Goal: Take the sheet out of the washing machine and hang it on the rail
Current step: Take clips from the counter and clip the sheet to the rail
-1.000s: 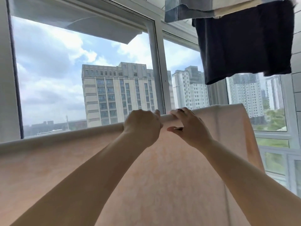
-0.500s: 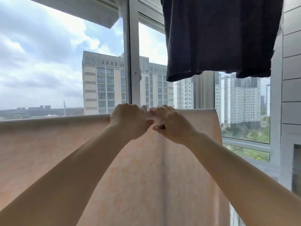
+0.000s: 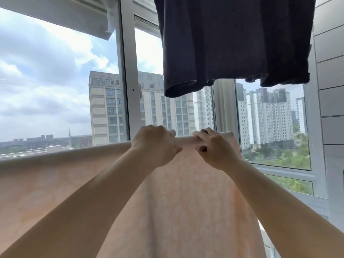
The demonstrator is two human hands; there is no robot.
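Both hands, left hand [image 3: 155, 144] and right hand [image 3: 216, 148], grip the sheet [image 3: 182, 202] (peach).

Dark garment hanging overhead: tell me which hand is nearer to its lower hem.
Right, narrowly. The right hand grips the sheet at its top fold directly below the dark garment and its hem. The left hand grips the same fold, below the hem's left corner.

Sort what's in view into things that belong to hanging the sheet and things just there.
Job: peach sheet draped over the rail; left hand and right hand, both gripping its top fold.

Just there: dark garment hanging above; window frame.
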